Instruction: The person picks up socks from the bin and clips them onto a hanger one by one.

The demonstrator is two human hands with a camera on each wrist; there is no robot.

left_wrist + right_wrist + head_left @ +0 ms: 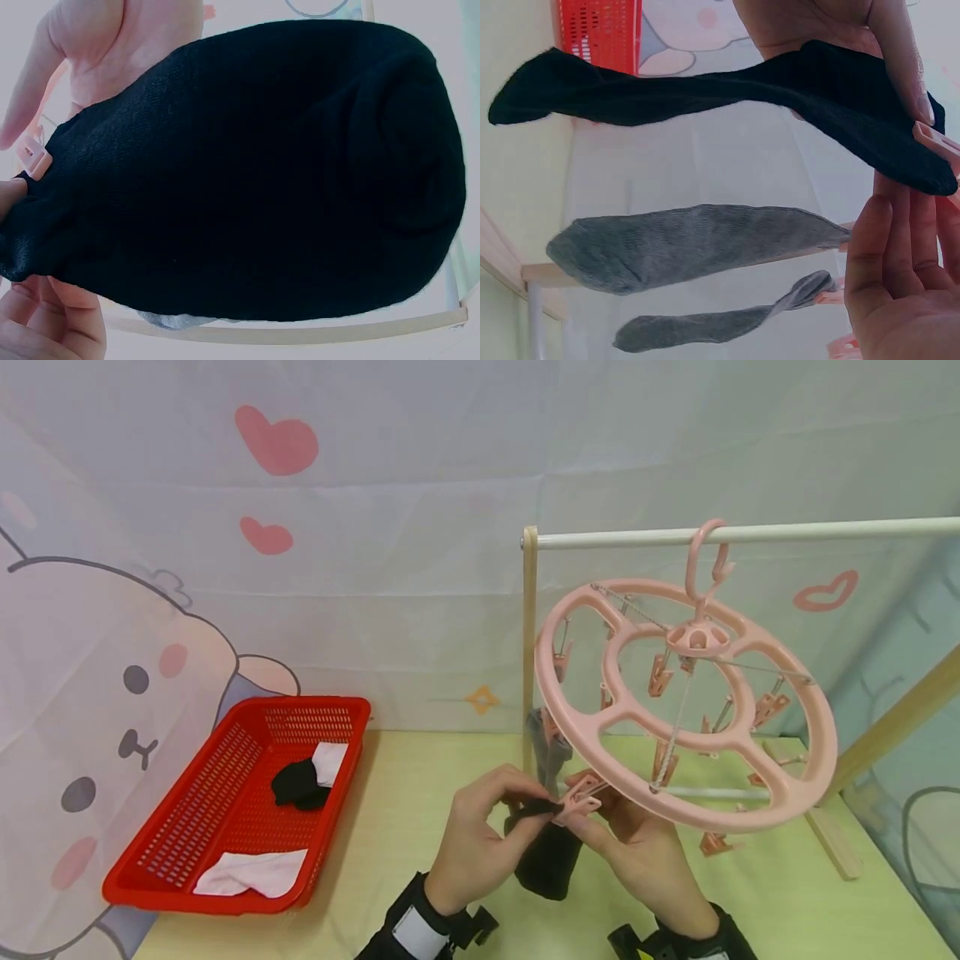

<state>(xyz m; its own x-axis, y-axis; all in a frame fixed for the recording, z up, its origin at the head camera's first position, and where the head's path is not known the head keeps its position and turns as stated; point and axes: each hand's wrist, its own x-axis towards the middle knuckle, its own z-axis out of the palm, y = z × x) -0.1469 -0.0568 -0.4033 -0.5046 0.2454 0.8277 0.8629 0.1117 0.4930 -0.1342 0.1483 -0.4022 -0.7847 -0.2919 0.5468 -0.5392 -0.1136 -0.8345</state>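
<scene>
A black sock (pixel 550 864) hangs from between my two hands, and its wide flat side fills much of the left wrist view. My left hand (pixel 474 839) pinches the sock's cuff between thumb and fingers. My right hand (pixel 637 852) grips a pink clothespin (pixel 579 800) right at that cuff. The clothespin dangles from the near left rim of a round pink drying hanger (pixel 817 727). Just behind the hands, a grey sock (pixel 551 752) hangs from the hanger's left side. Two grey socks, one larger (pixel 690 247), show in the right wrist view.
The hanger hooks over a white rail (pixel 825 529) on a wooden stand (pixel 529 652), tilted toward me, with several other clothespins dangling. At the left, a red basket (pixel 225 827) holds white socks (pixel 251 872) and a black sock (pixel 298 783). A printed cloth covers the wall behind.
</scene>
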